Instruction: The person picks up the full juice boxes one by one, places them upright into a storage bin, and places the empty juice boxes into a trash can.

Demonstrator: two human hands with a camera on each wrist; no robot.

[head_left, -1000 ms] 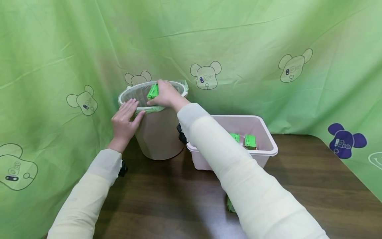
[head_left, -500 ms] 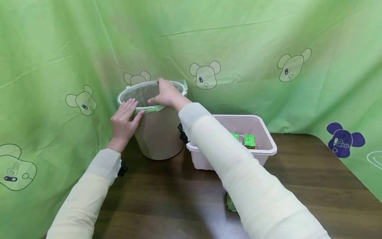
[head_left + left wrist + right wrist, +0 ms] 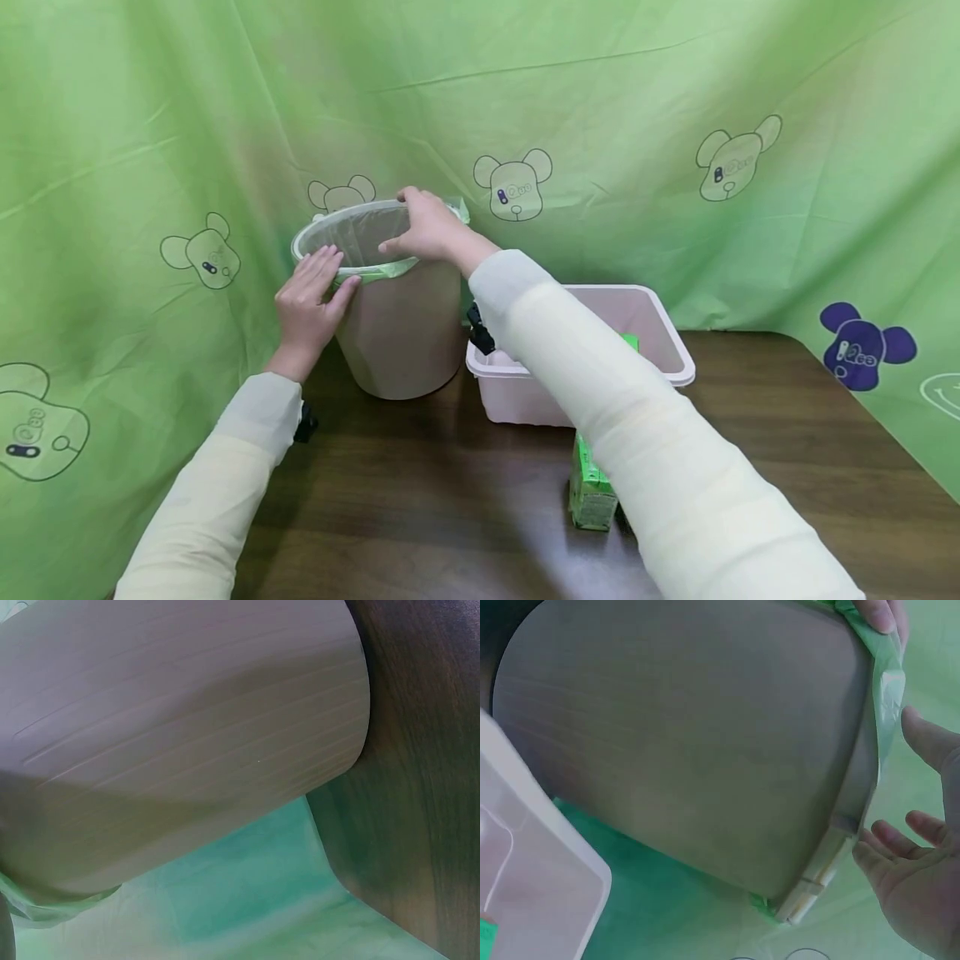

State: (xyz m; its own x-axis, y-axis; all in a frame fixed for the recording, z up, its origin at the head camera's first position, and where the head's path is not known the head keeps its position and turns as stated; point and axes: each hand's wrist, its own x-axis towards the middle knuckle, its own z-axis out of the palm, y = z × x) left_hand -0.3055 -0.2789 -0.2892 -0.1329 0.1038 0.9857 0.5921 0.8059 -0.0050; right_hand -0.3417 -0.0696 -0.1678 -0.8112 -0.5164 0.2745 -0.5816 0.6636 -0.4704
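Observation:
My left hand holds the near left rim of a grey-beige trash bin, fingers over the edge and thumb outside. A thin green bin liner is folded over the white rim; in the right wrist view the liner hangs down past the edge. Over the bin's mouth, my right hand has its fingers and thumb spread apart. The right wrist view shows this right hand with nothing between thumb and fingers. What lies at the bin's bottom is hidden.
To the bin's right stands a pale pink tub with a green box inside, largely hidden by the right sleeve. A printed green carton stands on the dark wooden table, nearer me. Green curtain hangs behind.
A green box was in my right hand a second ago; it was let go over the bin and is out of sight. The right hand has since shifted slightly right; the left stays put.

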